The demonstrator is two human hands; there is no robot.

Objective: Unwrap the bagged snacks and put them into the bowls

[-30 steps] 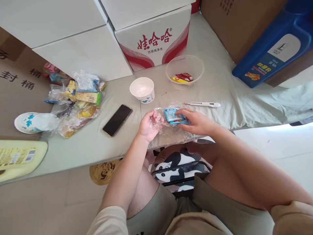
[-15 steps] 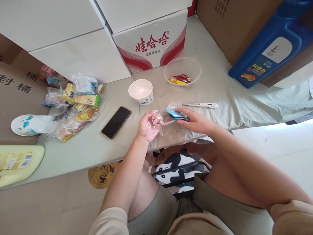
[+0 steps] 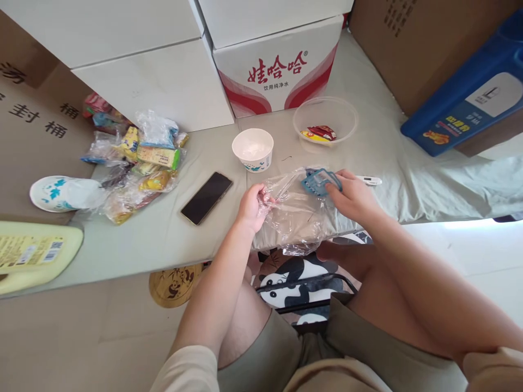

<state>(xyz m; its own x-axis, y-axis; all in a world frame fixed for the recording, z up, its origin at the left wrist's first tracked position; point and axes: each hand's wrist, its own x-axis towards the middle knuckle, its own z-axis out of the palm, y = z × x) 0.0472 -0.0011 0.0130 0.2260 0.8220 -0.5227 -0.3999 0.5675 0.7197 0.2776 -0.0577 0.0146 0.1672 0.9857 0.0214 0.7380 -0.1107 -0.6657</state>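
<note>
My left hand point(image 3: 252, 208) is closed on the edge of a clear plastic bag point(image 3: 292, 218), which spreads crumpled to the right and hangs over the table's front edge. Between the fingers and thumb of my right hand point(image 3: 354, 195) are blue packets point(image 3: 320, 182), lying against the upper right of the bag. Partly behind that hand is a white utility knife point(image 3: 370, 180). A paper bowl point(image 3: 252, 150) with a blue leaf print stands just beyond my left hand. Farther right, a clear plastic bowl point(image 3: 326, 121) holds red and yellow packets point(image 3: 318, 133).
A black phone point(image 3: 207, 197) lies left of the bag. Bagged snacks point(image 3: 143, 163) and a tipped paper cup point(image 3: 57, 194) crowd the left side. White boxes point(image 3: 281, 71) stand behind. A blue bottle point(image 3: 461, 103) is at right, a pale yellow bottle point(image 3: 38, 256) at left.
The bag has spread out and now drapes over the front edge. My right hand has moved right with the blue packets, covering part of the knife. The view has shifted a little.
</note>
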